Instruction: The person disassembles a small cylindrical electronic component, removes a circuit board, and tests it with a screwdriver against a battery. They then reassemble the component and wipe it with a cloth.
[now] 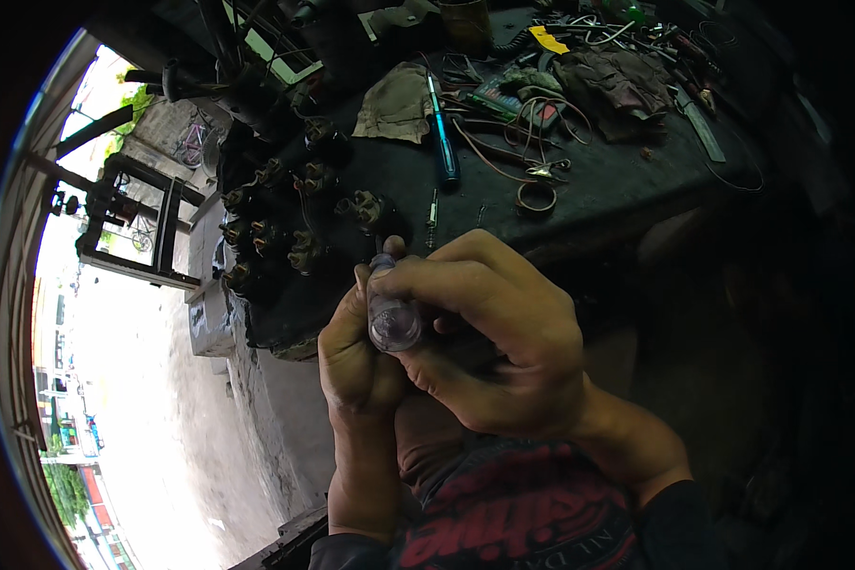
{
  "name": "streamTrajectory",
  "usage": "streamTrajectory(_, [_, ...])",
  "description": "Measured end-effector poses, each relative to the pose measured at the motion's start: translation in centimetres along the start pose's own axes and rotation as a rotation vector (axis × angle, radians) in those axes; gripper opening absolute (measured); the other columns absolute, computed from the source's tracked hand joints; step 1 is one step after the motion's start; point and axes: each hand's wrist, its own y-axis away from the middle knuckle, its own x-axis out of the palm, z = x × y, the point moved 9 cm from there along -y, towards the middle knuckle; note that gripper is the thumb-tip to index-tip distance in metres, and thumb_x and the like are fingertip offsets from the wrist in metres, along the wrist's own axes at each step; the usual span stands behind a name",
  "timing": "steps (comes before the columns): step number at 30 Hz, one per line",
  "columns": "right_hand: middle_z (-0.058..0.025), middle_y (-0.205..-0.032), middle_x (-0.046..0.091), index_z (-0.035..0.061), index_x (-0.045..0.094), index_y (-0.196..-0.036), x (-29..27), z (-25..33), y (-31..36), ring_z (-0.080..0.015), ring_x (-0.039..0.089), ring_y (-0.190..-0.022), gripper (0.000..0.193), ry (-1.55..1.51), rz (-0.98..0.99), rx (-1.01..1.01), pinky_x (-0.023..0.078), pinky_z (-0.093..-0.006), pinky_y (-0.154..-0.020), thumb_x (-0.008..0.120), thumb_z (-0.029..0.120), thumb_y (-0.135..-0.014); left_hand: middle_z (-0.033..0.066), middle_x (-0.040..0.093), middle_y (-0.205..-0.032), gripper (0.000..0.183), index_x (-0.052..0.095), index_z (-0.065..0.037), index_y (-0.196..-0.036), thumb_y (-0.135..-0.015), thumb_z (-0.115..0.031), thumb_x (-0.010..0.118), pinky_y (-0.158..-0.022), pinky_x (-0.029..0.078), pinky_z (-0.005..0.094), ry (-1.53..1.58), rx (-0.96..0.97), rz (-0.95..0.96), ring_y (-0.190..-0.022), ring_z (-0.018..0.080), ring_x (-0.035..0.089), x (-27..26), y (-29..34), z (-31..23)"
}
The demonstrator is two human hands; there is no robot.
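Blue-handled screwdriver (pixel 444 142), tan rag (pixel 397 103), coiled wires (pixel 532 119), yellow tag (pixel 548 40), dark workbench (pixel 627 185)

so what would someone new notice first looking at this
First, the two hands meeting at the centre: the right hand grips a clear-handled tool, its round butt facing the camera, while the left hand closes in beside the handle. Just beyond, at the left end of the dark workbench, sits a cluster of grimy plug-like parts. Farther back lie a blue screwdriver, a rag and tangled wires.
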Motion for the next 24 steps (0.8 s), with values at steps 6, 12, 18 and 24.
streamTrajectory(6, [-0.0082,-0.092,0.066,0.0007,0.070,-0.112,0.0,-0.1,0.1,-0.0117,0.063,-0.073,0.042,0.029,-0.022,-0.026,0.051,-0.0231,-0.060,0.079,-0.005,-0.071,0.0142,0.060,-0.117,0.045,0.038,0.004,-0.142,-0.107,-0.022,0.046,-0.096,0.053,0.0409,-0.001,-0.038,0.018,-0.107,0.0237,0.063,0.5,-0.3,0.3])
streamTrajectory(12, [-0.0096,-0.092,0.066,-0.0003,0.069,-0.112,-0.4,-0.4,0.4,-0.0120,0.063,-0.073,0.042,0.018,-0.020,0.014,0.051,-0.0235,-0.061,0.080,-0.004,-0.071,0.0154,0.061,-0.118,0.044,0.042,0.001,-0.140,-0.107,-0.027,0.048,-0.097,0.052,0.0416,0.165,-0.118,-0.013,-0.108,0.0246,0.063,0.0,-0.7,1.0])
streamTrajectory(18, [-0.0085,-0.093,0.065,-0.0021,0.066,-0.111,-0.5,-0.9,0.4,-0.0090,0.060,-0.074,0.040,-0.032,-0.045,0.052,0.048,-0.0225,-0.061,0.081,-0.004,-0.074,0.0154,0.063,-0.114,0.037,0.050,-0.001,-0.130,-0.107,-0.030,0.048,-0.095,0.053,0.0425,0.190,-0.111,0.024,-0.106,0.0270,0.064,0.1,-1.1,1.0])
streamTrajectory(24, [-0.0081,-0.086,0.061,0.0021,0.066,-0.107,-0.9,-2.6,1.8,-0.0179,0.061,-0.068,0.038,-0.028,-0.111,0.166,0.049,-0.0285,-0.061,0.083,0.005,-0.073,0.0150,0.064,-0.110,0.036,0.053,-0.002,-0.124,-0.106,-0.033,0.051,-0.092,0.055,0.0428,0.006,-0.090,-0.018,-0.100,0.0265,0.065,-0.8,-0.9,1.4])
